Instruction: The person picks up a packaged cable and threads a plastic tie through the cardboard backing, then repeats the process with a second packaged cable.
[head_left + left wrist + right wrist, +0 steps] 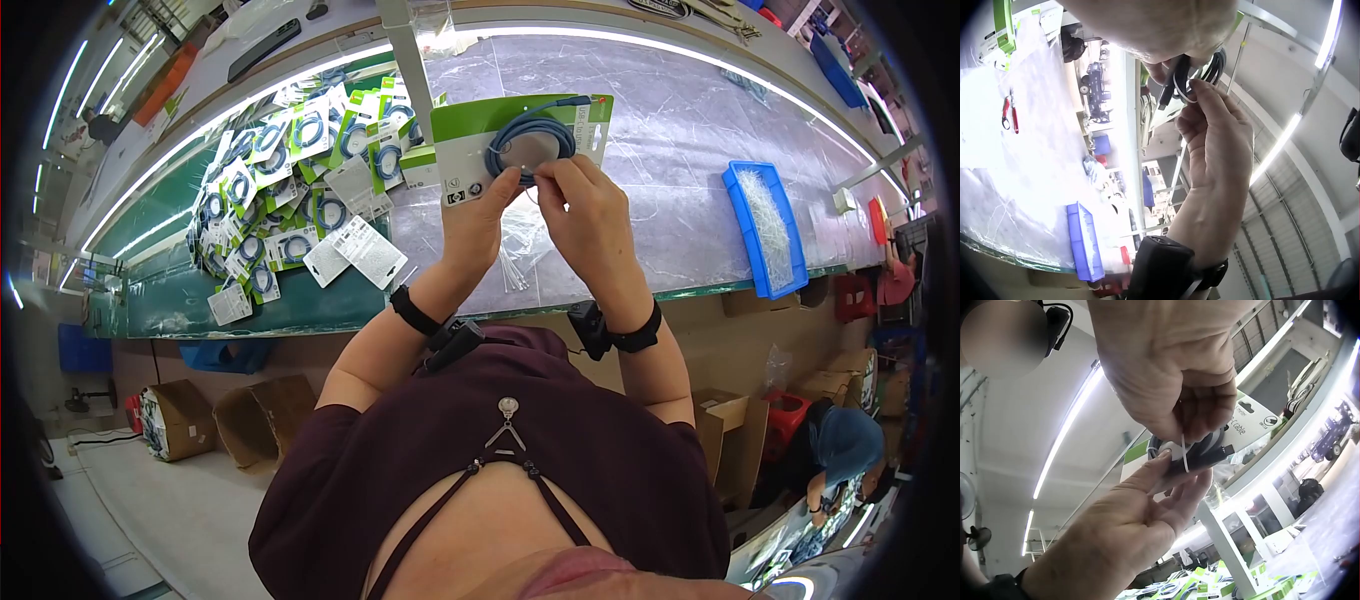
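Observation:
A coiled blue-grey cable [495,150] lies against a green-and-white packaging card [460,150], held up above the table in the head view. My left hand [474,222] grips the card and coil from the left, thumb on the cable. My right hand [592,215] pinches a thin white cable tie [1185,453], which loops around the cable in the right wrist view. A dark cable plug [1227,451] points out beside the loop there. From the left wrist view, the fingers of the right hand [1213,134] meet at the white tie close to the cable.
A large heap of carded cables [290,160] covers the table's left part. Loose white ties [515,265] lie below the hands, and a blue tray [738,215] holds more at the right. A white post [405,70] rises behind the heap. Red-handled pliers [1015,119] lie on the table.

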The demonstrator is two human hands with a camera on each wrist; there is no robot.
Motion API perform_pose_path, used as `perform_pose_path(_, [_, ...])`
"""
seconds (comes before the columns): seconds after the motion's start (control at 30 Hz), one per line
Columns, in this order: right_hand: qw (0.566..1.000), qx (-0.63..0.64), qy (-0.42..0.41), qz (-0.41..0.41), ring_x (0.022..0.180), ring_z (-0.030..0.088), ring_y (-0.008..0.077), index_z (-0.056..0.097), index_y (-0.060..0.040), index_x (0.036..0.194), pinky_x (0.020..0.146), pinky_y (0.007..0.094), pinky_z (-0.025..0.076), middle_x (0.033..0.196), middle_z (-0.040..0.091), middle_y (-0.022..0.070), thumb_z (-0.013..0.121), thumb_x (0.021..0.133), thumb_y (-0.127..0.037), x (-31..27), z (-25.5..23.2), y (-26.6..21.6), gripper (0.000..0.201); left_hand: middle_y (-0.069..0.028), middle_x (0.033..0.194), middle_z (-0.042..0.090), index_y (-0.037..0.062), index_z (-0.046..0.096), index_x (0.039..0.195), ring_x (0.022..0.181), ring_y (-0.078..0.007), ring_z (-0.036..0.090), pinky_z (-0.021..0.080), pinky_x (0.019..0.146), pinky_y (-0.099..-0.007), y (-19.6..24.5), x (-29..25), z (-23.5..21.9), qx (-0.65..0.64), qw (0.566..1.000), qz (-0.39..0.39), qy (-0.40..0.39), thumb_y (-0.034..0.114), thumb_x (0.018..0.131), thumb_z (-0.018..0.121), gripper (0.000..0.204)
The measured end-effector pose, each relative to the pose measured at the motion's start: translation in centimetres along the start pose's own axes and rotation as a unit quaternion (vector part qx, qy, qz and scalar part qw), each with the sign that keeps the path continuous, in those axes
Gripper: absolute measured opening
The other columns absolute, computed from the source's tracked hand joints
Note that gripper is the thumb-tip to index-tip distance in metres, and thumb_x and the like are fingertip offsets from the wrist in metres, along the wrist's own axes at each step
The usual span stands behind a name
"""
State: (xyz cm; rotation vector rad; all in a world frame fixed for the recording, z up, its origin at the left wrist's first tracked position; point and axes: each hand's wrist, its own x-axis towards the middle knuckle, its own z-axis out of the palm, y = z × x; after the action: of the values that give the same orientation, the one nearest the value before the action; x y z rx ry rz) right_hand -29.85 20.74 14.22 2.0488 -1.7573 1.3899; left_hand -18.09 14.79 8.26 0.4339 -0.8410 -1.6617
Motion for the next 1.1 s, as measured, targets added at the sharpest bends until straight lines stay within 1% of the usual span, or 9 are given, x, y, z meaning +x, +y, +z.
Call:
perform_pose_path(0.17, [1.000, -0.002, -0.004, 0.003, 0.065, 0.060, 0.0283, 0.060, -0.0026, 0.085, 0.055, 0.0348, 0.047, 0.076, 0.059, 0.0106, 0.063, 0.076, 0.000, 0.2, 0.0, 0.1, 0.010, -0.0074, 0.100, 0.061, 0.0015, 0.057, 0.107, 0.085, -0.0144, 0.061, 0.050, 0.072, -0.0246, -0.1, 0.0, -0.3, 0.066, 0.997, 0.030, 0.010, -0.001, 0.080, 0.067, 0.029])
perform_pose_path(0.27, [1.000, -0.002, 0.003, -0.004, 0.065, 0.060, 0.0287, 0.060, -0.0025, 0.086, 0.055, 0.0349, 0.047, 0.076, 0.059, 0.0109, 0.063, 0.077, 0.000, 0.3, 0.0, 0.1, 0.010, -0.0079, 0.096, 0.062, 0.0002, 0.059, 0.106, 0.080, -0.0136, 0.060, 0.048, 0.069, -0.0237, 0.1, 0.0, -0.8, 0.354, 0.913, 0.196, -0.043, -0.001, 0.076, 0.070, 0.031])
perform_pose_path(0.43, [0.999, 0.024, 0.030, 0.004, 0.065, 0.060, 0.0288, 0.060, -0.0028, 0.087, 0.055, 0.0345, 0.047, 0.077, 0.059, 0.0113, 0.061, 0.080, -0.001, 0.2, 1.4, 0.7, 0.008, -0.0088, 0.097, 0.062, 0.0005, 0.059, 0.107, 0.079, -0.0134, 0.059, 0.047, 0.068, -0.0246, -0.2, 0.1, -1.1, 0.434, 0.859, 0.266, -0.061, -0.001, 0.076, 0.070, 0.032])
perform_pose_path(0.63, [0.992, 0.086, 0.077, 0.059, 0.063, 0.060, 0.0188, 0.056, -0.0016, 0.096, 0.053, 0.0292, 0.046, 0.075, 0.058, 0.0077, 0.057, 0.085, -0.001, -0.5, 0.7, 1.6, 0.010, -0.0059, 0.106, 0.059, 0.0066, 0.054, 0.115, 0.089, -0.0152, 0.060, 0.051, 0.074, -0.0290, -0.2, 0.2, 0.0, 0.096, 0.995, 0.027, -0.024, 0.003, 0.085, 0.063, 0.031])
perform_pose_path(0.7, [0.964, 0.165, 0.124, 0.168, 0.074, 0.060, 0.0124, 0.054, -0.0006, 0.107, 0.062, 0.0245, 0.047, 0.084, 0.060, 0.0053, 0.059, 0.085, -0.001, -1.8, -1.1, 5.0, 0.022, -0.0054, 0.108, 0.059, 0.0077, 0.052, 0.117, 0.091, -0.0155, 0.060, 0.052, 0.076, -0.0303, 0.8, 0.1, 0.3, 0.002, 1.000, -0.029, 0.008, 0.004, 0.087, 0.061, 0.032])
perform_pose_path(0.83, [0.929, 0.315, 0.067, 0.183, 0.090, 0.059, 0.0158, 0.052, -0.0005, 0.116, 0.077, 0.0256, 0.047, 0.100, 0.060, 0.0077, 0.062, 0.082, -0.002, -3.4, 2.8, 10.2, 0.035, -0.0042, 0.109, 0.058, 0.0102, 0.048, 0.119, 0.096, -0.0166, 0.060, 0.053, 0.081, -0.0351, 2.2, -0.3, 0.8, -0.036, 0.993, -0.106, -0.032, 0.006, 0.088, 0.059, 0.033])
perform_pose_path(0.9, [0.995, 0.046, 0.079, 0.048, 0.105, 0.055, 0.0293, 0.056, -0.0044, 0.112, 0.088, 0.0379, 0.043, 0.113, 0.057, 0.0140, 0.059, 0.079, 0.000, -4.9, 5.5, 8.1, 0.034, -0.0051, 0.111, 0.059, 0.0086, 0.049, 0.120, 0.099, -0.0176, 0.060, 0.052, 0.085, -0.0363, 2.1, -0.6, 1.1, -0.030, 0.991, -0.127, -0.040, 0.007, 0.090, 0.057, 0.031])
perform_pose_path(1.03, [0.954, 0.258, -0.005, 0.154, 0.105, 0.054, 0.0332, 0.057, -0.0040, 0.112, 0.089, 0.0403, 0.042, 0.116, 0.057, 0.0151, 0.061, 0.078, -0.003, -5.3, 6.0, 8.0, 0.035, -0.0051, 0.111, 0.058, 0.0085, 0.048, 0.119, 0.100, -0.0173, 0.059, 0.053, 0.085, -0.0363, 2.5, -1.2, 1.5, -0.015, 0.988, -0.148, -0.046, 0.006, 0.089, 0.057, 0.031])
perform_pose_path(1.1, [0.962, 0.233, 0.003, 0.144, 0.105, 0.054, 0.0306, 0.055, -0.0031, 0.114, 0.089, 0.0384, 0.042, 0.115, 0.057, 0.0142, 0.062, 0.078, -0.003, -5.2, 6.3, 7.8, 0.036, -0.0049, 0.110, 0.058, 0.0089, 0.048, 0.119, 0.100, -0.0168, 0.059, 0.053, 0.085, -0.0361, 2.5, -1.3, 1.5, -0.012, 0.987, -0.151, -0.048, 0.006, 0.089, 0.058, 0.032])
